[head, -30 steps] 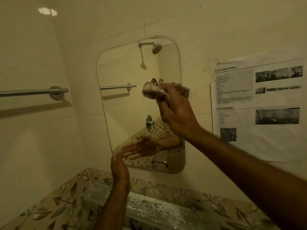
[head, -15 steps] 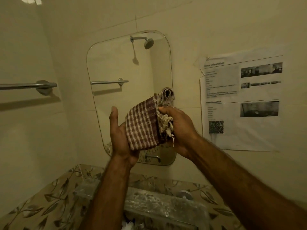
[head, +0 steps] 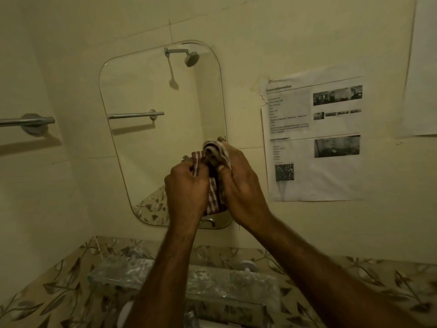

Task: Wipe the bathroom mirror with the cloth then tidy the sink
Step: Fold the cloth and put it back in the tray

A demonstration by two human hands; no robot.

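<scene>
A rounded mirror (head: 151, 143) hangs on the cream tiled wall and reflects a shower head and a towel bar. In front of its lower right part, both my hands squeeze a red and white checked cloth (head: 214, 185) between them. My left hand (head: 186, 190) grips the cloth's left side with the fingers curled over it. My right hand (head: 238, 183) clasps the right side, where a bunched end of the cloth sticks up above the fingers. Most of the cloth is hidden between my palms. The sink is mostly hidden by my forearms at the bottom.
A clear, stained shelf (head: 118, 271) is fixed below the mirror over leaf-patterned tiles (head: 47, 292). A chrome towel bar (head: 28, 121) juts from the left wall. A printed sheet (head: 314, 143) is taped to the wall at right.
My right hand brought the cloth down from the mirror's right edge. My left hand rose to meet it and closed on the cloth, which is now bunched between both hands.
</scene>
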